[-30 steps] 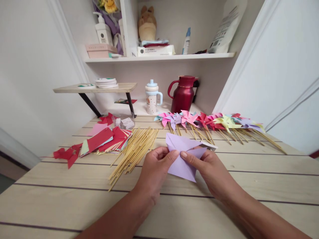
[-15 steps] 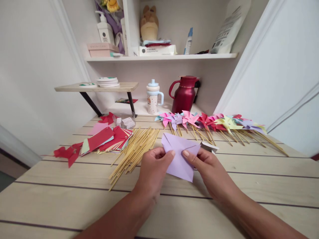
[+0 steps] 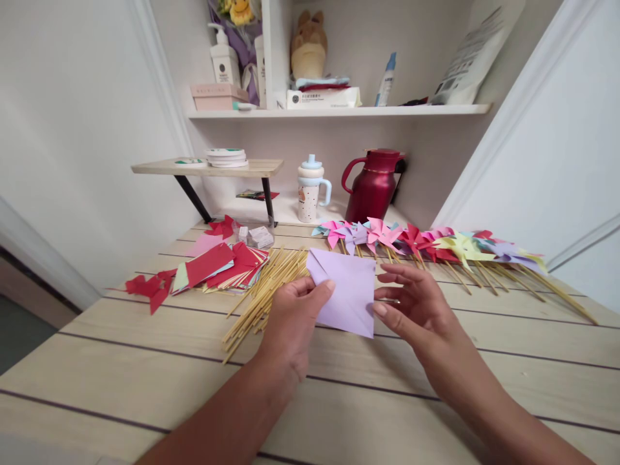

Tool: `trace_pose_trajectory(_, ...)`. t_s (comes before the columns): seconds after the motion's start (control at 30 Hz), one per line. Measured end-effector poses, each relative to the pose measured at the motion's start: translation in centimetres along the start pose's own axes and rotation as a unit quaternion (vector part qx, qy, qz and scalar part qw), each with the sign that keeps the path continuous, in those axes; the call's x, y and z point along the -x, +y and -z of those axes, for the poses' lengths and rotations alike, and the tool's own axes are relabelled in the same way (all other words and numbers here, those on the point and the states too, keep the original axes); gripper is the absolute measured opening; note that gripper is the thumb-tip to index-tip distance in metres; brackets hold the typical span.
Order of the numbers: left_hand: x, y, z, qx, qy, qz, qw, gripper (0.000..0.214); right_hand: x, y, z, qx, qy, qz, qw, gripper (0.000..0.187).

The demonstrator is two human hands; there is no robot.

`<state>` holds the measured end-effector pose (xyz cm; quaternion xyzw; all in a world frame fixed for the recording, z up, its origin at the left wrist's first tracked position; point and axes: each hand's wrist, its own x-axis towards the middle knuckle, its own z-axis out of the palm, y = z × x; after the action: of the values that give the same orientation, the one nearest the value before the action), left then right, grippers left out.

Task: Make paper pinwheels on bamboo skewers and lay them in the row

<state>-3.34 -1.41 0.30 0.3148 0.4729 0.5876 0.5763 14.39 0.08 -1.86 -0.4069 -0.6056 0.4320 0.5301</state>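
Note:
A sheet of lilac paper with slit lines running in from its corners is held up over the table. My left hand pinches its left side, thumb on the front face. Beside the right edge, my right hand has its fingers spread, the thumb tip close to the paper; whether it touches is unclear. A small shiny bit shows between those fingers, too little to name. Behind my left hand lies a heap of thin wooden sticks.
Finished paper pinwheels on sticks lie in a row at the back right. Stacked coloured paper and a red cut piece are on the left. A tumbler and a red jug stand behind, near a small raised shelf.
My right hand has let go of the lilac paper and its fingers have opened out to the right. The sheet has turned slightly, still in my left hand. The view has shifted left.

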Motion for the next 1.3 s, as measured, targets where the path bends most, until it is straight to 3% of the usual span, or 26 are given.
trace_pose_trajectory(0.23,0.2,-0.5,0.0,0.000,-0.025,0.023,0.999,0.029,0.1,0.1,-0.3,0.023,-0.087,-0.034,0.995,0.028)
trace_pose_trajectory(0.47,0.3,-0.4,0.0,0.001,-0.032,0.028,0.999,0.029,-0.1,0.2,-0.2,0.026,-0.063,-0.044,0.997,0.031)
trace_pose_trajectory(0.7,0.1,-0.8,0.2,-0.007,-0.047,0.016,0.999,0.025,0.0,0.5,-0.3,0.028,-0.079,-0.044,0.996,0.030)
trace_pose_trajectory(1.03,0.2,-0.7,0.3,-0.025,-0.039,0.020,0.999,0.027,-0.1,-0.2,-0.3,0.068,-0.097,0.053,0.992,0.015)
trace_pose_trajectory(1.13,0.2,-0.7,0.3,-0.031,-0.037,0.015,0.999,0.026,-0.1,-0.6,-0.3,0.069,-0.102,0.061,0.990,0.010)
trace_pose_trajectory(1.3,0.0,-0.7,0.3,-0.037,-0.042,-0.010,0.998,0.025,-0.2,-0.7,-0.4,0.082,-0.085,0.055,0.991,0.017)
